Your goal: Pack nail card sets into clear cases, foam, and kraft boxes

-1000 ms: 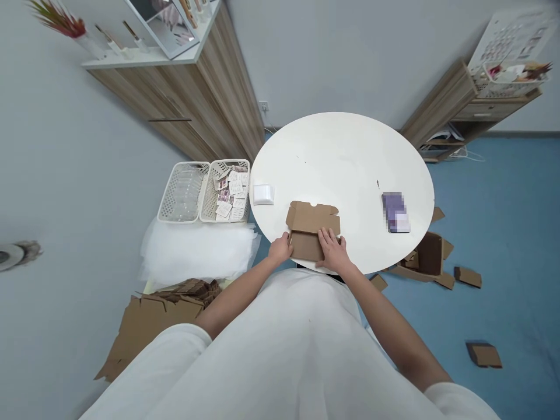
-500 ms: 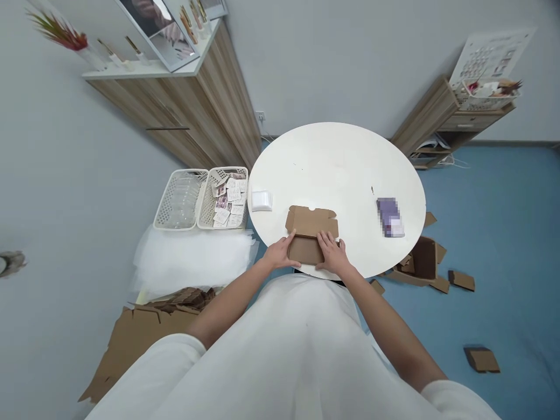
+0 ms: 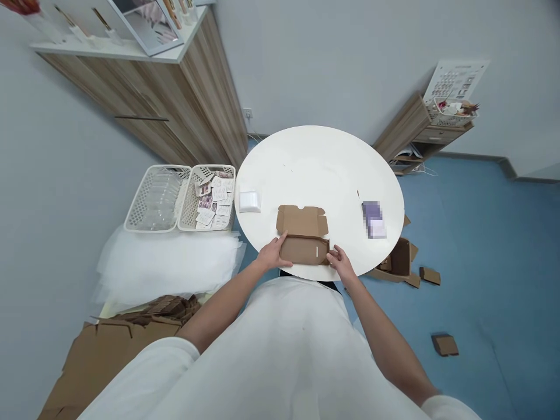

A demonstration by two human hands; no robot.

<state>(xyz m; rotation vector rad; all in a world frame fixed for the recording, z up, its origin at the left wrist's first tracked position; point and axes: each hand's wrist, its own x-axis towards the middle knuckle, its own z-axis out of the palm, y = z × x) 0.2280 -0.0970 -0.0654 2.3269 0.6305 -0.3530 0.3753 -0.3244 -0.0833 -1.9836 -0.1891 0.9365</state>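
Note:
A brown cardboard mailer box (image 3: 301,249) lies at the near edge of the white round table (image 3: 324,169), its tray part towards me. The lid (image 3: 303,220) is folded back flat on the far side, with its side flaps spread. My left hand (image 3: 272,254) grips the box's left end, thumb and fingers set apart at its corners. My right hand (image 3: 339,261) has its bent fingers at the right end wall. Near that end, a narrow white slot shows in the tray floor. Nothing lies inside the tray.
A clear plastic stack (image 3: 249,201) sits at the table's left, a blurred purple packet (image 3: 371,211) at its right. Two white baskets (image 3: 186,225), white sheets (image 3: 166,262) and flattened cardboard (image 3: 114,356) are left. An open carton (image 3: 401,259) and cardboard pieces (image 3: 445,344) lie right.
My right hand has moved from over the tray to its right end, uncovering the tray floor and slot. My left hand stays at the left end. The whole view has shifted slightly.

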